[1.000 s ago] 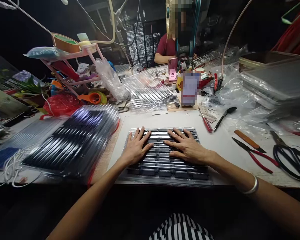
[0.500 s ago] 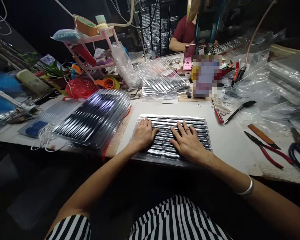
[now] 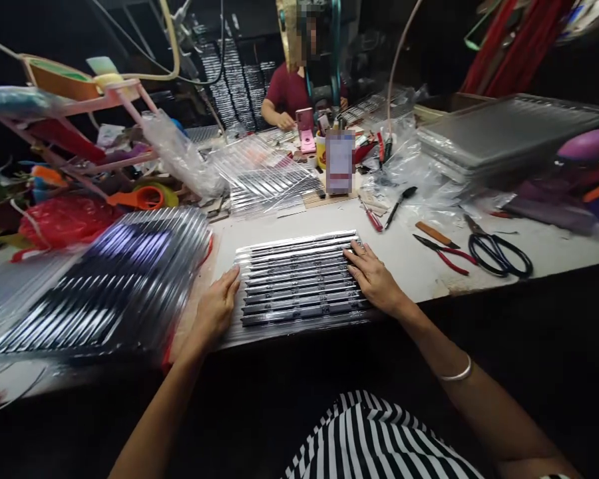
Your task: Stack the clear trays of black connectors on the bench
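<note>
A clear plastic tray [image 3: 299, 283] with rows of dark strips lies at the front edge of the white table. At its left edge is my left hand [image 3: 218, 303], fingers close together against the side; whether they grip it is hard to tell. My right hand [image 3: 374, 276] rests on the tray's right side with its fingers a little spread. Left of my left hand lies a stack of similar filled trays [image 3: 124, 279] in clear plastic.
Red-handled pliers [image 3: 446, 254], scissors [image 3: 496, 249], a red screwdriver [image 3: 372, 216] and a black tool [image 3: 400, 206] lie right. Behind are loose clear trays [image 3: 267, 173], a pink rack [image 3: 104, 100] and stacked grey trays [image 3: 504, 133]. Across the table sits a person [image 3: 287, 93].
The view has turned right. My left hand has moved off the tray's top to its left edge. My right hand has shifted to the tray's right side, uncovering the strips.
</note>
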A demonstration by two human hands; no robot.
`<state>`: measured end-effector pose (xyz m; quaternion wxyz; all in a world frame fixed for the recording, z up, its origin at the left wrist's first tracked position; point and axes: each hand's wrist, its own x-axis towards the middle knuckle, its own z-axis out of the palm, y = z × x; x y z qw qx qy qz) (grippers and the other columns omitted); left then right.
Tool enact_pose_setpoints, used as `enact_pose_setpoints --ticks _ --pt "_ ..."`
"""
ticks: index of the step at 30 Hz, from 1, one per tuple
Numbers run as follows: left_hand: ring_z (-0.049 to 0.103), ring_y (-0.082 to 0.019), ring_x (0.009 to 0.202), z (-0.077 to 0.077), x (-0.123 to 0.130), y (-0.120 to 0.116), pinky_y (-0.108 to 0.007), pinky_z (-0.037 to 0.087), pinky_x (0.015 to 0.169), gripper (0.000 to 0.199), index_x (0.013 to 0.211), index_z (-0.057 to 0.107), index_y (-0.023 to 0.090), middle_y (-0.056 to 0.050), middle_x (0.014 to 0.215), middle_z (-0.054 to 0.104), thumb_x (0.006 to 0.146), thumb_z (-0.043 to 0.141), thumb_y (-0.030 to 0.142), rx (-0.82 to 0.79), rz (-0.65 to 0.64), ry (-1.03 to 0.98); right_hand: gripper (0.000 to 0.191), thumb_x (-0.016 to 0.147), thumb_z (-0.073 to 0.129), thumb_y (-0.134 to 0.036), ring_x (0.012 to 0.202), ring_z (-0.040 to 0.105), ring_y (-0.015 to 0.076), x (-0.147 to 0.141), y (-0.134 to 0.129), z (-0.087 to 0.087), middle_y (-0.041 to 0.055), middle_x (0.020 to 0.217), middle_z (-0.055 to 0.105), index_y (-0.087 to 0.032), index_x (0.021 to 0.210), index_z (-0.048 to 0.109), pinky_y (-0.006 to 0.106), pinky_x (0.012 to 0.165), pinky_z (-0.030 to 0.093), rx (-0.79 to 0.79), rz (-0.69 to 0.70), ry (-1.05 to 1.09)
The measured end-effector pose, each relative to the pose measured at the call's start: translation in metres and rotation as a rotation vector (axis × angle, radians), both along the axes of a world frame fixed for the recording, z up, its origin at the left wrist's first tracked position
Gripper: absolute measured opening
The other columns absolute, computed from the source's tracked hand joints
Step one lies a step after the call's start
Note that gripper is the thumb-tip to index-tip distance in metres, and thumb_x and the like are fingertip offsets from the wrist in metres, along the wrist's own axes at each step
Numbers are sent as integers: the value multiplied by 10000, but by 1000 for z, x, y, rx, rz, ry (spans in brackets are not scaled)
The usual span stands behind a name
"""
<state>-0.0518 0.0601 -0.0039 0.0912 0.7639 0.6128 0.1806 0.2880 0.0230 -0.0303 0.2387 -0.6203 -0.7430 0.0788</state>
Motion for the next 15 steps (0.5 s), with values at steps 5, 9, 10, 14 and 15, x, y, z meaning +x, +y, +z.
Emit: enact_pose_setpoints --ticks 5,9,10,14,15 --pt "621 -294 1069 13 5 9 -442 498 907 469 1202 620 179 -70 1169 658 875 344 373 -3 38 111 434 932 310 -153 1341 293 290 -10 -40 4 118 1436 379 -123 1315 512 490 1051 356 53 -96 98" --pt "569 -271 1147 9 21 19 -438 501 941 431 1176 629 303 42 1173 655 878 349 438 27 -31 91 366 927 428 -191 1294 383 259 0 -101 13 69 1392 456 -190 1272 552 449 1043 380 89 -179 159" --pt "543 -288 1173 5 29 22 -462 484 961 447 1189 625 275 15 1196 644 881 347 442 24 -85 87 351 925 468 -226 1283 397 256 5 -117 13 65 1389 461 -210 1265 555 452 1052 367 110 -235 227" --pt "504 -308 1212 -12 68 31 -501 451 997 426 1250 571 302 13 1263 602 866 414 399 28 -371 108 571 853 627 -380 1150 506 278 28 -174 -2 113 1352 464 -249 1368 420 489 994 406 189 -557 883" --pt "521 -300 1199 -15 78 33 -481 472 980 434 1278 536 335 33 1270 598 858 435 377 42 -443 104 598 862 611 -416 1083 551 270 33 -183 -10 116 1298 504 -249 1387 381 485 951 442 181 -589 1056"
